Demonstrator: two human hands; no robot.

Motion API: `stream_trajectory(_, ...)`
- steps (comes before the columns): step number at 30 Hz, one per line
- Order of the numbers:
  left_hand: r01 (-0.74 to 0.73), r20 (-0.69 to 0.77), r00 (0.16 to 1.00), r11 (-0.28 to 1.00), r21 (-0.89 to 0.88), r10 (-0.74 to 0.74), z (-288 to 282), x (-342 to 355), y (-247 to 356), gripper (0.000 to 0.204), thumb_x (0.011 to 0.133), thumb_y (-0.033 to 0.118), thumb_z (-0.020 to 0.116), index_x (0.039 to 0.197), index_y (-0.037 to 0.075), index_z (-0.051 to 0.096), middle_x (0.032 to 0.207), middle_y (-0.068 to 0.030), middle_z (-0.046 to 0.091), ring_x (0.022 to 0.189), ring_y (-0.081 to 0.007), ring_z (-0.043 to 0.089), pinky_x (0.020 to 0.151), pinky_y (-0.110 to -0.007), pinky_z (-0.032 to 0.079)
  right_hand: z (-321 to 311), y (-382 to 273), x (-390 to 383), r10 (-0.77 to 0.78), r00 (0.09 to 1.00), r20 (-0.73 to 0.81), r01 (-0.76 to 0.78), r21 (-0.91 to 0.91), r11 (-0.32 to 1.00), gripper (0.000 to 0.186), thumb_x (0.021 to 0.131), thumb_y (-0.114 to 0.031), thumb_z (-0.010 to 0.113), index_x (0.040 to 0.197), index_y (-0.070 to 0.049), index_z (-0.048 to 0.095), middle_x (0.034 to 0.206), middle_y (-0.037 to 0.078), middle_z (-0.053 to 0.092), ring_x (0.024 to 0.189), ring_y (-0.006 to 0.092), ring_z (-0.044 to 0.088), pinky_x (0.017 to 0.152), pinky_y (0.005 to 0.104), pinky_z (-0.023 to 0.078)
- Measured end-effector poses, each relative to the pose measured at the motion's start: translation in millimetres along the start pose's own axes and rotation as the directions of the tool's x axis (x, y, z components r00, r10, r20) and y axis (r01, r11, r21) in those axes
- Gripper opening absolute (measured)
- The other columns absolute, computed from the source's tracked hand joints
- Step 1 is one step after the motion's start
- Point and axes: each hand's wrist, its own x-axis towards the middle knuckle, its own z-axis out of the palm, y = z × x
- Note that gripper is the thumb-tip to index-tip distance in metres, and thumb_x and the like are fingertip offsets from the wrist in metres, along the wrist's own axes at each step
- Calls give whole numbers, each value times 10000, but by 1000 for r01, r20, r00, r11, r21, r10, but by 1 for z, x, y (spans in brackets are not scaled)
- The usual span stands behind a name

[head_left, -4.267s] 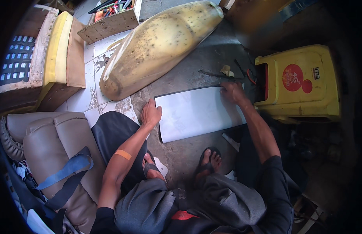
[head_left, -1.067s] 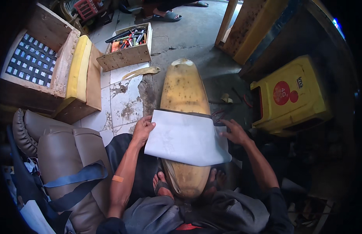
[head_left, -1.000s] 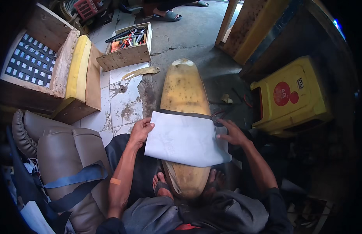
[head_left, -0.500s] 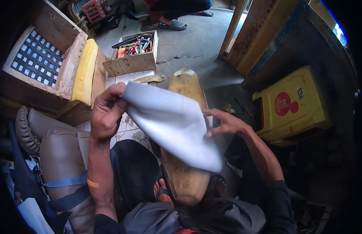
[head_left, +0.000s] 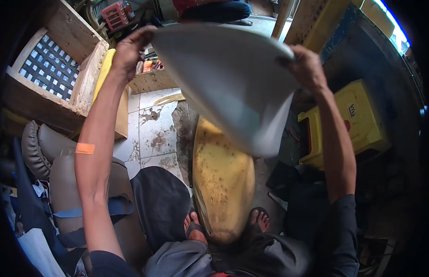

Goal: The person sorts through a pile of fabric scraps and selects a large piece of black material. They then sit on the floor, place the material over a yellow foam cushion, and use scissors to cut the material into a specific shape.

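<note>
A grey sheet of upholstery material (head_left: 228, 76), vinyl-like and blurred by motion, is stretched between my raised hands. My left hand (head_left: 130, 53) pinches its upper left corner, and my right hand (head_left: 307, 68) grips its upper right edge. The lower part hangs to a point and covers the far end of a long yellow foam seat pad (head_left: 223, 189). This pad, brown-spotted and rounded at the near end, lies lengthwise between my feet. Below my left forearm lies a black rounded seat-like piece (head_left: 160, 201).
An open wooden tool box (head_left: 154, 81) stands beyond, partly behind the sheet. On the left are a wooden frame with black webbing (head_left: 50, 69) and brown padded cushions (head_left: 78, 184). A yellow plastic stool (head_left: 357, 124) lies on the right. Another person (head_left: 216, 11) sits at the far side.
Both hands have risen and moved farther away, lifting the sheet off the pad's near part. My right hand, earlier spread beside the sheet, now grips its edge.
</note>
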Motion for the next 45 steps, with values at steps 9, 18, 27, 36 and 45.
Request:
stream_trajectory(9, -182, -14, 981, 896, -405, 193, -45, -139, -49, 345, 1067, 272, 460, 1210, 15, 640, 1291, -147, 616, 1229, -270, 583, 1065, -388, 440, -6, -71, -91, -377, 924, -65, 349, -259, 901, 156, 755, -149, 793, 901, -144, 739, 774, 10, 624, 697, 201, 642, 653, 384, 527)
stream_trajectory(18, 722, -201, 688, 685, 93, -697, -25, -328, -314, 228, 924, -15, 552, 980, 66, 758, 952, -19, 707, 776, -59, 575, 657, -198, 394, 173, 50, -281, -126, 968, 218, 155, -121, 980, 252, 794, -89, 721, 1022, -176, 784, 827, 6, 591, 835, 217, 552, 746, 382, 399)
stream_trajectory(27, 567, -143, 803, 815, -117, -579, -4, -344, -284, 218, 974, 38, 519, 865, 67, 706, 660, 80, 507, 537, -13, 372, 506, -205, 277, 137, 48, -312, -29, 950, 312, 72, -130, 989, 262, 808, -105, 749, 1061, -162, 782, 810, -3, 574, 848, 202, 553, 781, 368, 394)
stream_trajectory(36, 571, -170, 817, 729, 377, -551, 2, -364, -257, 184, 944, 27, 569, 994, 26, 746, 765, -5, 627, 622, -96, 543, 569, -259, 414, 144, 50, -348, 232, 900, 369, -196, -132, 972, 249, 900, -181, 665, 1123, -143, 770, 1028, 86, 695, 1040, 269, 617, 901, 427, 459)
stream_trajectory(45, 741, -83, 668, 653, 153, -739, 110, -323, -261, 581, 1050, 412, 357, 1471, 14, 407, 1474, -198, 461, 1360, -306, 460, 1116, -401, 390, 193, 84, -299, 675, 607, 420, -794, 349, 497, 665, 1026, -497, 490, 1502, -35, 441, 1496, 181, 498, 1403, 299, 457, 1152, 381, 344)
